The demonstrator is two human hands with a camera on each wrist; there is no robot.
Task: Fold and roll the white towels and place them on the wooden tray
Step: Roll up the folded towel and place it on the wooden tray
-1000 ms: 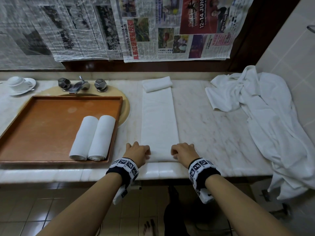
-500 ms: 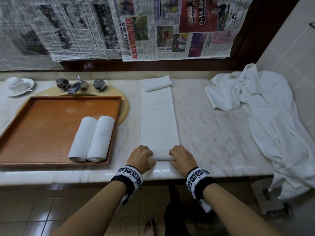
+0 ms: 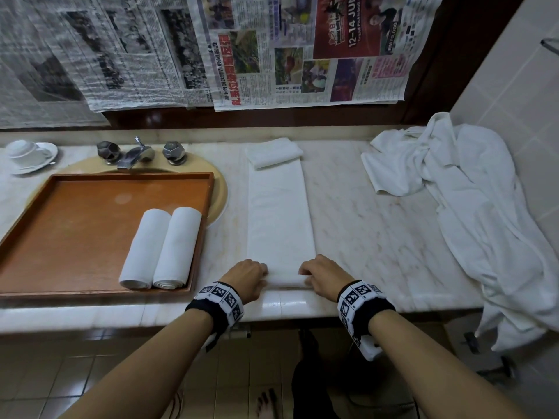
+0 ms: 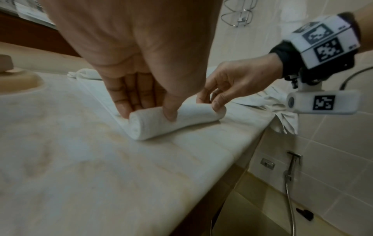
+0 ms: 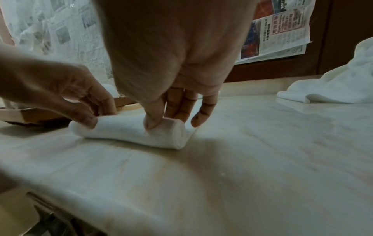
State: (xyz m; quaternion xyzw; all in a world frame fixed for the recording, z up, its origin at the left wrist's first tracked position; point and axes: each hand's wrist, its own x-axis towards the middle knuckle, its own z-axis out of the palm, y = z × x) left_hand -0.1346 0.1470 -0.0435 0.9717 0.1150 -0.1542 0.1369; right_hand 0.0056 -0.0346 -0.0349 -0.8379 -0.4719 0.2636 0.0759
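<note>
A long folded white towel [image 3: 278, 213] lies lengthwise on the marble counter, its near end wound into a small roll [image 3: 284, 279] [image 4: 161, 121] [image 5: 131, 131]. My left hand [image 3: 248, 278] [image 4: 147, 107] pinches the roll's left end between thumb and fingers. At the right end, my right hand [image 3: 320, 276] [image 5: 171, 116] pinches it the same way. Two finished white rolls [image 3: 161, 249] lie side by side at the near right of the wooden tray [image 3: 75, 231]. A small folded towel [image 3: 273, 152] sits at the strip's far end.
A heap of loose white towels [image 3: 472, 207] covers the counter's right end and hangs over the edge. The tray lies over a sink with a tap [image 3: 136, 152]. A cup on a saucer [image 3: 28, 152] stands far left. Newspaper [image 3: 272, 49] covers the wall.
Both hands have turned the towel's near end over into a small roll and moved closer together on it. The rest of the strip lies as before.
</note>
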